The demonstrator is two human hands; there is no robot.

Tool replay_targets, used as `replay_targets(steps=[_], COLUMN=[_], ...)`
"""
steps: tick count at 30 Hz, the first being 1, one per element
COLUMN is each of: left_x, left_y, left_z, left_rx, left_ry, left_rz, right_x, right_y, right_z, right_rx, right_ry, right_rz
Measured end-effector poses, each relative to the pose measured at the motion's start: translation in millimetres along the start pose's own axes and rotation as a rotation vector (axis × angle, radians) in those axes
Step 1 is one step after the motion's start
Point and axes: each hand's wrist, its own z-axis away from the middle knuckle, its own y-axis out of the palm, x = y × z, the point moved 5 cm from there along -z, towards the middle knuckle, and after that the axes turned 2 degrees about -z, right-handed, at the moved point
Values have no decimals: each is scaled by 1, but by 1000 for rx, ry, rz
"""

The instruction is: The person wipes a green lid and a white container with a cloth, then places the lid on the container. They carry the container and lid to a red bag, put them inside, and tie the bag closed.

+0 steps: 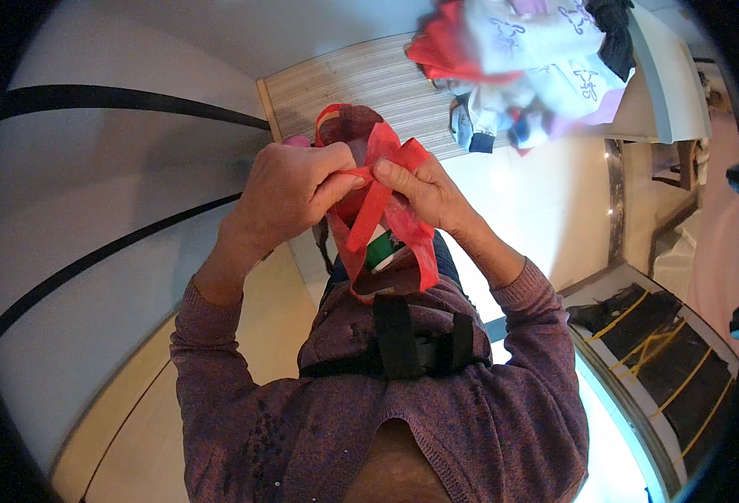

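Observation:
A red fabric bag [373,216] with long strap handles hangs in front of my body, below both hands. My left hand [290,186] is closed, its thumb and fingers pinching a red strap near the bag's top. Close beside it, my right hand [426,191] grips the crossing straps, thumb pressed on top. The straps cross between the two hands; whether they are knotted I cannot tell. Through the gap under them shows a green and white item [381,250], mostly hidden by the bag.
A ribbed wooden surface [336,74] lies ahead. On its right is a heap of white printed plastic bags [520,42] with red and dark cloth. A grey panel [126,159] with black bands stands at my left. Dark bundles with yellow cords [663,356] lie at lower right.

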Motion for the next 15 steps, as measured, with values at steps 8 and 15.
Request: replay_targets(steps=[8, 15], left_x=[10, -2], left_y=[6, 49], left_z=[25, 38], left_rx=[-168, -170], left_ry=[-186, -156], left_rz=[382, 103], right_x=[-1, 3], right_y=[-5, -17], right_z=[7, 10], right_rx=[57, -12], right_ry=[56, -80], right_rz=[-208, -61])
